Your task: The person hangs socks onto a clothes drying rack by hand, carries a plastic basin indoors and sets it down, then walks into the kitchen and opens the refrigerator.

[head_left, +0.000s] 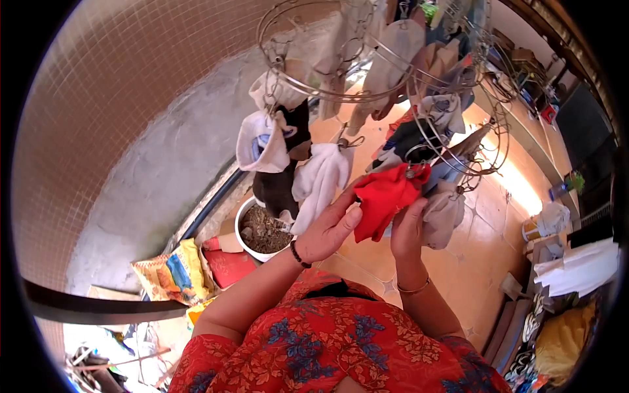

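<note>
A red sock [388, 200] hangs from a metal clip on a round wire drying rack [314, 85]. My left hand [329, 230] holds its left edge, the thumb in front and the fingertips partly hidden by the cloth. On the other side, my right hand [407, 230] grips the lower right edge, with most of its fingers out of sight behind the sock. Just beyond my left hand hangs a white sock [321, 180]. A greyish sock [443, 217] hangs close against my right hand.
More socks hang around the rack, including a white and blue one [261, 141]. Below left stand a white pot of soil [262, 230] and a yellow printed bag [171, 272]. A curved wall [190, 124] rises at left; white cloth [580, 268] lies at right.
</note>
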Motion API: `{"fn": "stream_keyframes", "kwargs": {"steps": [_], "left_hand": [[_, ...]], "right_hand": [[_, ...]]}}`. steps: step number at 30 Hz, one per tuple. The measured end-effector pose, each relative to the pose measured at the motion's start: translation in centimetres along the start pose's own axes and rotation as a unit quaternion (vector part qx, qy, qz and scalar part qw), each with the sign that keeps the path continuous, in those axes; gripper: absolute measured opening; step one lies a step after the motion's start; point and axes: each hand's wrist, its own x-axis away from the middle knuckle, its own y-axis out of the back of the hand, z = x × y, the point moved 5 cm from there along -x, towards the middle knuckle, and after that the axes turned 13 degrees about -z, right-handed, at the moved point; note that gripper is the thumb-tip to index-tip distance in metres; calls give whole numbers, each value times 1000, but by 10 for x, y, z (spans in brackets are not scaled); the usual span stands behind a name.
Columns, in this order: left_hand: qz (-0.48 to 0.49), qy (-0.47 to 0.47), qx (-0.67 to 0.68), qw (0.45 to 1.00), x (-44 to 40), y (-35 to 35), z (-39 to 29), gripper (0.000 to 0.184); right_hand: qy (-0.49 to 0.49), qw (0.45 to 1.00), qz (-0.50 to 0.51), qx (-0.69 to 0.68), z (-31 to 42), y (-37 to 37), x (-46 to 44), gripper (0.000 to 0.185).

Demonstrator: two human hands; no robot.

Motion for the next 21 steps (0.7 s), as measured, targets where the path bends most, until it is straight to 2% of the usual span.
{"fn": "stream_keyframes", "kwargs": {"steps": [1,2,3,4,5,6,7,8,10,12,13,15,17,19,21], "left_hand": [[-6,41,-26,999,17,3,7,65],[-7,82,-21,996,31,5,18,64],[-11,124,-9,992,50,7,35,63],[-90,122,-57,987,77,11,61,61],[-157,136,-41,977,105,13,86,51],[-207,184,-47,960,137,13,111,48],[-253,230,-50,939,171,14,134,44],[-300,247,-46,920,208,15,153,44],[-348,353,-158,854,288,10,190,37],[-440,440,-190,759,369,2,212,30],[-496,463,-167,715,403,-2,217,28],[-567,491,-195,632,471,-15,231,29],[-599,532,-161,576,521,-29,239,30],[-631,552,-114,532,564,-45,255,30],[-636,582,-96,497,605,-59,278,30]], "right_hand": [[-30,999,15,-22,-21,6,3,62],[-58,995,69,34,-41,34,1,63],[9,992,118,43,-30,21,9,63],[12,983,162,91,-30,23,22,71],[59,977,179,103,-33,21,34,69],[66,963,189,181,-50,43,42,65],[50,942,214,255,-69,64,45,58],[41,934,244,260,-79,63,53,55],[24,915,306,263,-98,59,73,51],[-152,881,325,308,-131,70,95,43],[-154,870,349,313,-147,75,103,43],[-212,757,457,415,-177,88,124,41],[-224,731,488,422,-183,75,152,36],[-239,646,587,426,-185,58,193,29],[-224,620,617,429,-186,38,230,26]]}}
